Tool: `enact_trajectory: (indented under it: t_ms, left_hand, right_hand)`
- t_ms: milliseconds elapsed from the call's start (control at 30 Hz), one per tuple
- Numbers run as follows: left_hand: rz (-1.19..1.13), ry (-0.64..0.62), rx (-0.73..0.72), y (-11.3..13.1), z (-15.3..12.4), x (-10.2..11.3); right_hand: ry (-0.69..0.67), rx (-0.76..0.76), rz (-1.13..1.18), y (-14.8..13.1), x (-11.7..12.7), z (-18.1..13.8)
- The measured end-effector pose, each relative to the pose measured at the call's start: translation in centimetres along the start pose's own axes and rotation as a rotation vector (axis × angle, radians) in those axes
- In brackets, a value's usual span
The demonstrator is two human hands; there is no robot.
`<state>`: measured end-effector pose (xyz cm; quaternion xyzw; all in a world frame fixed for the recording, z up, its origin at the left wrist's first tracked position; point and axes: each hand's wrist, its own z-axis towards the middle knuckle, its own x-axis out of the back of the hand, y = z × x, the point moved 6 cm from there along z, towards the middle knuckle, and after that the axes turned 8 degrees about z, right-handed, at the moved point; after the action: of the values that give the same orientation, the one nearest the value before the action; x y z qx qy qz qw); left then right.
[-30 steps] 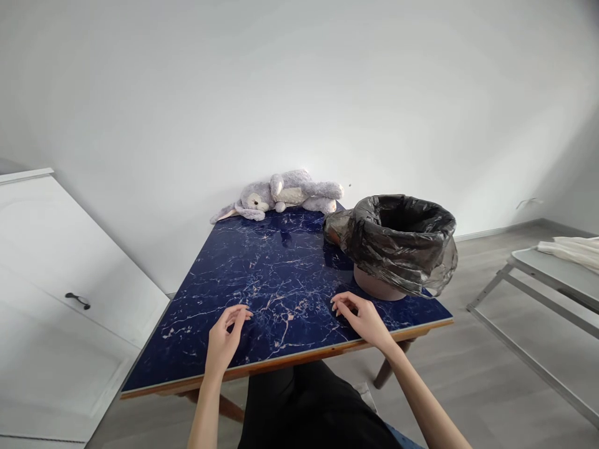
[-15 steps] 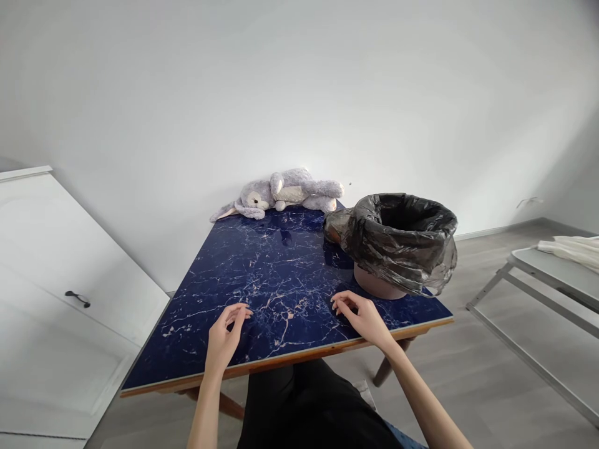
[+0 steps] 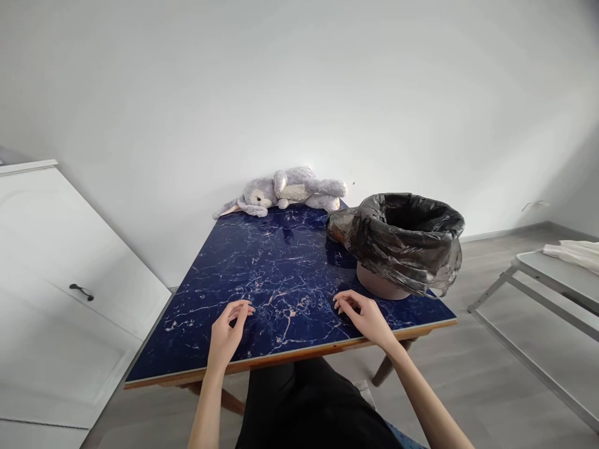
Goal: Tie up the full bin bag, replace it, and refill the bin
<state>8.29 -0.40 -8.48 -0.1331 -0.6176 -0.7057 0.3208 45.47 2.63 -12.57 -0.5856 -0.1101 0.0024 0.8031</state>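
Observation:
My left hand [image 3: 228, 330] rests at the near edge of the blue marbled table [image 3: 262, 268], fingers loosely bent and thumb apart, holding nothing. Likewise, my right hand [image 3: 362, 315] lies on the tabletop with relaxed, slightly curled fingers and nothing in them. Just beyond the right hand stands a trash bin [image 3: 381, 285] lined with a black plastic bag [image 3: 397, 249] folded over its rim; the bin's inside is dark. At the back edge, against the wall, a grey plush rabbit [image 3: 292, 190] lies on its side, head to the left.
To the left stands a white cabinet [image 3: 88, 337] with a dark handle [image 3: 81, 292]. A grey folding table [image 3: 552, 268] with white cloth [image 3: 575, 254] on it is at the right. Behind the table rises a white wall [image 3: 281, 81].
The view has shifted very slightly, so everything sits a little farther right. Both hands keep the same pose on the table.

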Motion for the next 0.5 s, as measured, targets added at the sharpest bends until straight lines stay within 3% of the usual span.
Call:
enact_trajectory:
  t_ms: [500]
  left_hand:
    - [0.021, 0.004, -0.002, 0.35, -0.26, -0.06]
  right_hand:
    - [-0.006, 0.0, -0.081, -0.26, -0.3, 0.1]
